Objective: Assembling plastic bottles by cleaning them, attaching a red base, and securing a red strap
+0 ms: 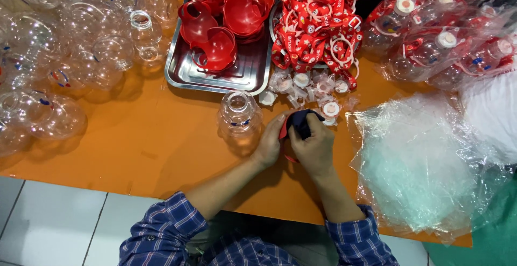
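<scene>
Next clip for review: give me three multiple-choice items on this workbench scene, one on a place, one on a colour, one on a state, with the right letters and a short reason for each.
1. Where do the red cup-shaped holders lie?
A. on the metal tray
B. on the floor
C. inside the plastic bags

2. What colour is the table top?
A. green
B. orange
C. white

3. How does the clear bottle beside the left hand stand?
A. lying on its side, capped
B. upright, neck open
C. upside down

Answers:
1 A, the holders are heaped on the steel tray at the back.
2 B, the bare surface around the hands is orange.
3 B, its open mouth faces up with no cap on, while left hand and right hand hold a dark blue and red piece.
</scene>
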